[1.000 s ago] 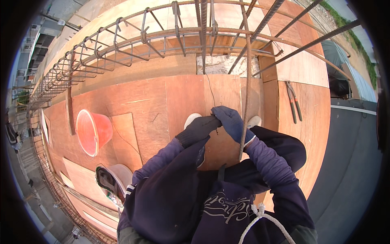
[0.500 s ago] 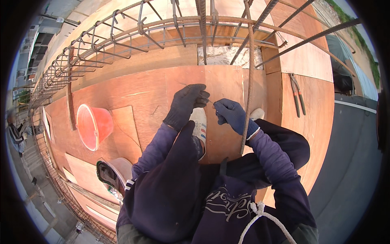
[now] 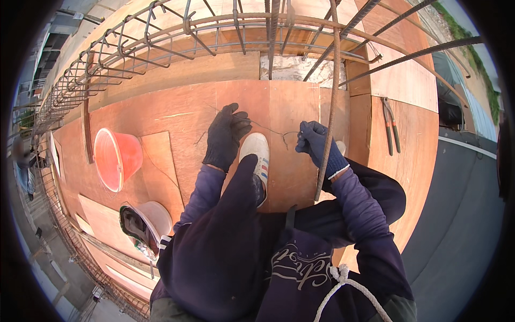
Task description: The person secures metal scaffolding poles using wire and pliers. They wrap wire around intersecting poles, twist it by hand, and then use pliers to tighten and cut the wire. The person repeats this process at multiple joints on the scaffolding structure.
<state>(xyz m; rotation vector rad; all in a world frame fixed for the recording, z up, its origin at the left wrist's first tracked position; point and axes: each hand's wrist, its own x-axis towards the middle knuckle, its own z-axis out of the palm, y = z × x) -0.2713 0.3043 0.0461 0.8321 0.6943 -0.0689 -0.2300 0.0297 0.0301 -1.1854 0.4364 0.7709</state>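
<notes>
Both my hands wear dark knit gloves and are raised above the plywood deck [image 3: 294, 177]. A thin tie wire [image 3: 272, 130] stretches between them, slightly bent. My left hand [image 3: 228, 134] has its fingers curled round one part of the wire, and a fine end sticks out past its far side. My right hand [image 3: 317, 142] pinches the wire's other end, with a short loose bit dangling close by. Between the hands and below them is my white shoe [image 3: 256, 153]. An upright rusty bar [image 3: 333, 80] stands beside my right hand.
A rebar cage [image 3: 147, 40] runs along the far side, with several bars jutting up at the far right. Pincers [image 3: 391, 129] lie on the plywood to the right. At left stand a red bucket [image 3: 131, 158] and a pale container [image 3: 159, 216] with dark contents.
My hands have moved apart, the left one a little to the left and the right one to the right. More wire now shows between them.
</notes>
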